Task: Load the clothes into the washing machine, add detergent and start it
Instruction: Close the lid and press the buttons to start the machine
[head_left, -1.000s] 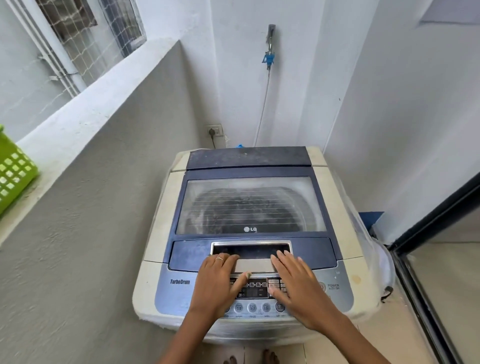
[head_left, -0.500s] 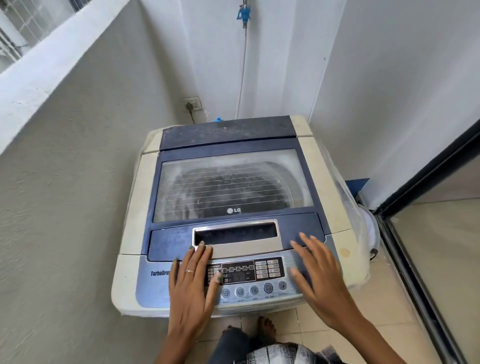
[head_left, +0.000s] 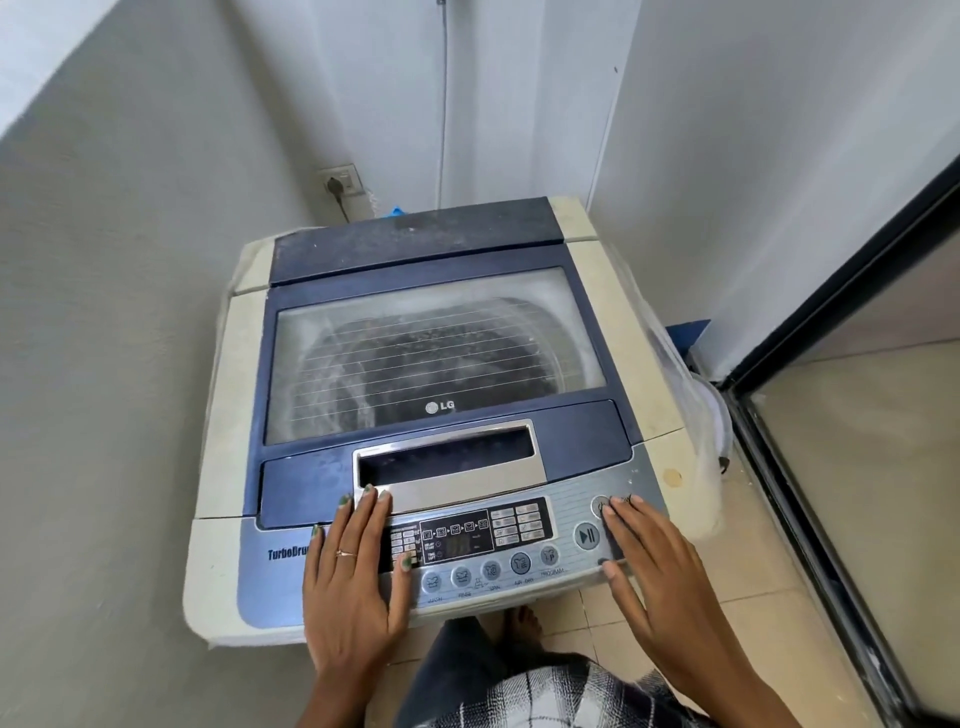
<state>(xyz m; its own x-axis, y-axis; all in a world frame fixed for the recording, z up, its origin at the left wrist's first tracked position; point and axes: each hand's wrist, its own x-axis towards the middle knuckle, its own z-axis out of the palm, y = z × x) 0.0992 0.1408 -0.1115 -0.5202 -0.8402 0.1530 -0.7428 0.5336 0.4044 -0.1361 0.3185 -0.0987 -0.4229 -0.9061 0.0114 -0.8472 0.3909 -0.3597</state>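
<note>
**Both hands flat on the washer's front panel**

The left hand (head_left: 353, 587) lies with fingers straight, covering the panel's left edge and part of the "TurboDrum" lettering. The right hand (head_left: 649, 571) lies flat too, fingertips hiding the round power button (head_left: 601, 503). The washing machine (head_left: 436, 415) stands in the corner, lid (head_left: 431, 358) closed; its cloudy window blurs the drum's contents.

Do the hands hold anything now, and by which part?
Nothing is held: left hand and right hand lie flat on the blue-and-cream washing machine.
</note>
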